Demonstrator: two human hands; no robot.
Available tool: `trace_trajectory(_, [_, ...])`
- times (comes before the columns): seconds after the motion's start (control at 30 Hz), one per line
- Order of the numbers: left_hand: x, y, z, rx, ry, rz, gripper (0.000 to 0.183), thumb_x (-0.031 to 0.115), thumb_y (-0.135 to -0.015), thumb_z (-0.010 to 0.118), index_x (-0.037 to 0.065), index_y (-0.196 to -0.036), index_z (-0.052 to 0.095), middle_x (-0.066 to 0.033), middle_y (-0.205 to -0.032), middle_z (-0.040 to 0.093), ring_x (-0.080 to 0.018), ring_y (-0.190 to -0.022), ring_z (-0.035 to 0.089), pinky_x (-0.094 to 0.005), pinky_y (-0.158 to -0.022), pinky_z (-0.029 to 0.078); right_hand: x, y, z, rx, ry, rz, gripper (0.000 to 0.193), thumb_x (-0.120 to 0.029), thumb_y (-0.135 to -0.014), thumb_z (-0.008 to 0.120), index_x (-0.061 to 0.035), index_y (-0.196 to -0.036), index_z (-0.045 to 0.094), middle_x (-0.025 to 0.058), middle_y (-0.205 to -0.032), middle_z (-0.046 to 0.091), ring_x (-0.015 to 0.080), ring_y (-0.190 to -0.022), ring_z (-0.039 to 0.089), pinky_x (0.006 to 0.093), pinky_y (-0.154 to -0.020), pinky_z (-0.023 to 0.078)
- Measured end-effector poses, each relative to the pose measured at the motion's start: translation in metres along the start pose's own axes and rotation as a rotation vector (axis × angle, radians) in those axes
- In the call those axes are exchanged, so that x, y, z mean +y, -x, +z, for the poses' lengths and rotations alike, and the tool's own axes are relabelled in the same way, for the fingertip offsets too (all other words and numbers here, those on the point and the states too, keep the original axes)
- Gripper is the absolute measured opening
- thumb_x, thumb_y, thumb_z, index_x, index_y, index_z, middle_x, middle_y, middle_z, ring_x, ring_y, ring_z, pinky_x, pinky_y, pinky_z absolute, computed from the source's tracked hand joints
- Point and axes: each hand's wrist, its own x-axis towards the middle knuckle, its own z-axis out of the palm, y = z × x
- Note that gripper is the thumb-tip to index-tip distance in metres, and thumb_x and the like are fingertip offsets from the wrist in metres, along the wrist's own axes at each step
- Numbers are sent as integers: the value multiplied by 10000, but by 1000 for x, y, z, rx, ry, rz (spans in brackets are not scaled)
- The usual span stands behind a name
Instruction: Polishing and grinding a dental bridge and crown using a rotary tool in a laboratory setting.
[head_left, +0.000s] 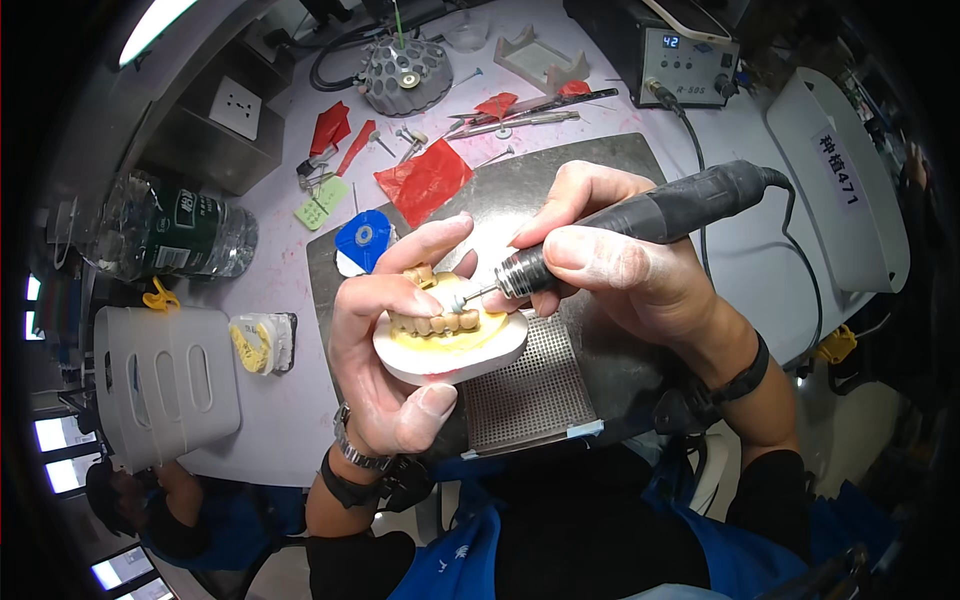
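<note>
My left hand [365, 385] grips a dental model [448, 367] with a white plaster base, a yellow gum layer and a row of tan teeth [435, 325]. Its thumb is below the base, with the fingers curled round the left side and back. In my right hand [645, 280] is a black rotary handpiece [685, 205], held like a pen. The handpiece's thin bur [470, 298] reaches the top of the teeth; whether it touches them I cannot tell. Under both hands lie a dark mat [625, 370] and a perforated metal grate [530, 390].
A control box [685, 65] stands at the far right, cabled to the handpiece. A grey bur holder [405, 75], red sheets [425, 180] and loose burs lie at the back. Left are a large bottle [190, 230], a white bin [165, 380] and another model [262, 343]. A person [190, 520] sits at lower left.
</note>
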Motion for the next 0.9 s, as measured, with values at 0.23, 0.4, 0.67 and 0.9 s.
trace_trajectory(0.23, [0, -1, 1, -6, 39, 0, 476, 336, -759, 694, 70, -1065, 444, -343, -1316, 408, -374, -1248, 461, -477, -1035, 397, 1, 0, -2, 14, -2, 20, 224, -167, -855, 682, 29, -935, 609, 124, -866, 652, 175, -747, 672, 282, -707, 569])
trace_trajectory(0.4, [-3, -4, 0, -21, 46, 13, 469, 329, -760, 691, 73, -1066, 446, -343, -1321, 403, -372, -1248, 461, -478, -1038, 392, -1, -3, -3, 9, 7, 7, 213, -162, -855, 676, 26, -935, 613, 119, -863, 652, 165, -736, 670, 277, -700, 567])
trace_trajectory(0.67, [-3, -4, -1, -19, 56, 9, 472, 316, -759, 691, 66, -1072, 441, -345, -1324, 399, -370, -1245, 464, -470, -1029, 400, 1, -3, -4, 7, -1, -1, 217, -156, -858, 669, 33, -949, 613, 124, -864, 653, 167, -732, 666, 275, -690, 562])
trace_trajectory(0.9, [-7, -5, -3, 24, 29, 29, 489, 271, -746, 696, 64, -1097, 425, -331, -1311, 417, -359, -1239, 462, -472, -1040, 378, 5, -2, 1, 93, 171, -192, 221, -152, -848, 666, 26, -964, 609, 114, -909, 651, 139, -817, 639, 270, -755, 525])
